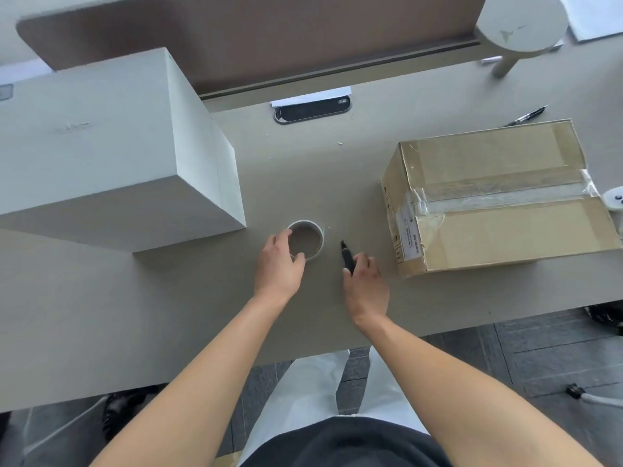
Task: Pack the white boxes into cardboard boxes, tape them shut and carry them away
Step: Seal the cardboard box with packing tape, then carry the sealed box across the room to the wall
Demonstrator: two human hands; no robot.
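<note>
your left hand (278, 264) grips the clear tape roll (306, 240) on the beige desk (168, 315), right hand (364, 284) grasps a black cutter (348, 256), between the large white box (101, 146) and the taped brown cardboard box (499, 193), which likely needs carrying away next.

One white box (101, 139) — one cardboard box (499, 197)

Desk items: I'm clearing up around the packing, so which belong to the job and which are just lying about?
Job: white box; taped cardboard box; tape roll held by left hand; black cutter in right hand.

Lying about: pen; round stand; paper; small white device.
</note>
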